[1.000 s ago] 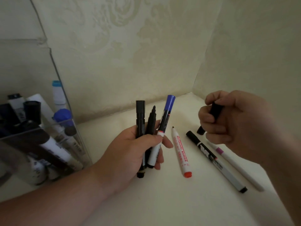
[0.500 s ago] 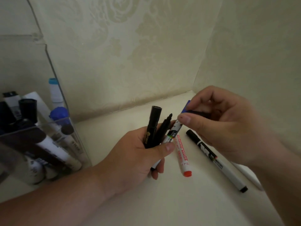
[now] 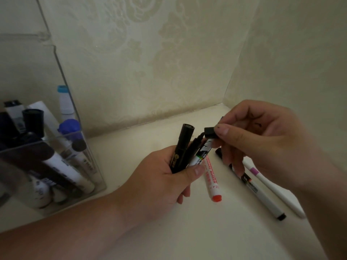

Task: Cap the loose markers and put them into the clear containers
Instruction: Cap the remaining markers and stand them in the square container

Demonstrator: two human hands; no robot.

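So the right hand swung in from the table's right side and brought its small black plastic cap right up to the thin black marker's bare tip. Meanwhile the left hand tipped its bundle of three markers rightward to meet it.

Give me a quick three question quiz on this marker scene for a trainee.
1. True or false: the right hand pinches a black cap.
2. Where does the red marker lie? A in the clear container, B on the table, C in the right hand.
3. Fill in: the left hand holds ___ markers.

Key: 1 true; 2 B; 3 three.
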